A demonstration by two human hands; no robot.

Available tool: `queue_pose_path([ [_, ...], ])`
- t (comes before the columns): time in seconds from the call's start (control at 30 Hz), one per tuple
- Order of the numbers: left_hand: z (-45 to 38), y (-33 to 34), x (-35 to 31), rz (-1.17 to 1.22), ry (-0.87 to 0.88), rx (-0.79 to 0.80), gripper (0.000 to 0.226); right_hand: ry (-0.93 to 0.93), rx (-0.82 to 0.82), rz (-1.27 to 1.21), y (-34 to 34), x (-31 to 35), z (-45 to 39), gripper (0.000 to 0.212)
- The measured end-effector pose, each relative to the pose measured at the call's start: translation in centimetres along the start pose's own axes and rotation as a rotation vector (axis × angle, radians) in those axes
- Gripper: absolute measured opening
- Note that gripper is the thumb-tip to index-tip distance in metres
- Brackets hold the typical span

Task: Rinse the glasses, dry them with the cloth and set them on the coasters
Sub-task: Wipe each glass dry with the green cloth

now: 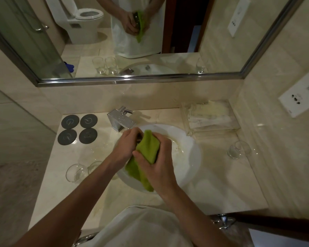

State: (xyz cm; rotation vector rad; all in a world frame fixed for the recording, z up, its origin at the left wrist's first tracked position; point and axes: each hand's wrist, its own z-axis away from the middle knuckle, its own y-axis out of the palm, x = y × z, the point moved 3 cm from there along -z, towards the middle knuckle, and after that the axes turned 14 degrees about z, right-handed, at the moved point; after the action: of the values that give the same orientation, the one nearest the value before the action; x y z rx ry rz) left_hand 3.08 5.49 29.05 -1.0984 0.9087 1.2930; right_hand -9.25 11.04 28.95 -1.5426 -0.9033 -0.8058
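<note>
Hands meet above the white sink (191, 157). Left hand (127, 145) curls round a glass (140, 138), which is mostly hidden. Right hand (157, 163) grips the green cloth (146, 152) against it. Two glasses (77, 172) stand on the counter (221, 184) to the left, one glass (238, 149) to the right. Four dark coasters (78, 129) lie bare beside the tap (120, 120).

Green cloth (147, 148) wraps one glass over the sink, two clear glasses (77, 172) by the tabletop's left edge, another glass (238, 149) right, four dark coasters (78, 128) back-left.
</note>
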Motion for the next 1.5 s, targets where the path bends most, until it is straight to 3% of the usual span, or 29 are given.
queue_pose_path([
  [0.13, 0.4, -0.2, 1.5, 0.289, -0.323, 0.055, 0.047, -0.335, 0.048, 0.318, 0.2, -1.7, 0.1, 0.068],
  [0.23, 0.8, -0.2, 2.4, 0.312, -0.42, 0.032, 0.035, -0.422, 0.041, 0.413, 0.1, -1.9, 0.4, 0.056],
  [0.33, 0.6, -0.2, 3.6, 0.375, -0.545, -0.03, 0.03, -0.298, 0.057, 0.282, 0.1, -2.0, 0.6, 0.048],
  [0.5, 0.9, -1.7, 5.0, 0.468, -0.613, -0.144, 0.028, 0.211, -0.115, -0.101, -1.6, -2.6, -0.2, 0.023],
  [0.6, 1.4, -2.3, 6.0, 0.549, -0.623, -0.168, 0.031, 0.292, -0.141, -0.004, -3.5, -3.6, -1.4, 0.01],
  [0.7, 2.3, -1.6, 6.3, 0.627, -0.621, -0.156, 0.03, 0.347, -0.227, 0.023, -5.0, -3.2, -1.9, 0.021],
  [0.77, 2.8, -0.7, 6.3, 0.679, -0.612, -0.163, 0.03, 0.273, -0.257, -0.004, -5.4, -1.9, -2.1, 0.024],
  [0.87, 3.2, 0.8, 6.1, 0.745, -0.595, -0.189, 0.027, 0.034, -0.084, 0.021, -4.3, -0.1, -1.9, 0.008],
  [0.97, 3.1, 1.4, 6.1, 0.798, -0.573, -0.241, 0.024, -0.067, 0.162, 0.15, -1.9, -1.2, -0.9, 0.034],
  [1.03, 3.2, 1.2, 6.2, 0.799, -0.553, -0.274, 0.026, -0.038, 0.164, 0.165, -1.6, -1.7, -0.6, 0.036],
  [1.1, 3.4, 1.0, 6.3, 0.818, -0.539, -0.276, 0.027, -0.004, 0.129, 0.135, -2.0, -2.0, -0.5, 0.02],
  [1.13, 3.4, 1.0, 6.3, 0.83, -0.529, -0.267, 0.027, 0.021, 0.113, 0.121, -2.3, -1.8, -0.5, 0.023],
  [1.2, 3.3, 0.9, 6.0, 0.848, -0.505, -0.245, 0.029, 0.124, 0.124, 0.085, -2.5, -1.7, -0.5, 0.055],
  [1.27, 3.2, 0.9, 5.8, 0.854, -0.466, -0.226, 0.031, 0.29, 0.234, 0.055, -2.2, -1.5, -0.5, 0.063],
  [1.37, 3.2, 0.7, 5.7, 0.808, -0.43, -0.228, 0.027, 0.487, 0.441, -0.07, -1.9, -1.7, 0.1, 0.043],
  [1.5, 3.4, 0.4, 5.4, 0.777, -0.422, -0.272, 0.028, 0.441, 0.473, -0.171, -2.0, -1.2, 0.7, 0.028],
])
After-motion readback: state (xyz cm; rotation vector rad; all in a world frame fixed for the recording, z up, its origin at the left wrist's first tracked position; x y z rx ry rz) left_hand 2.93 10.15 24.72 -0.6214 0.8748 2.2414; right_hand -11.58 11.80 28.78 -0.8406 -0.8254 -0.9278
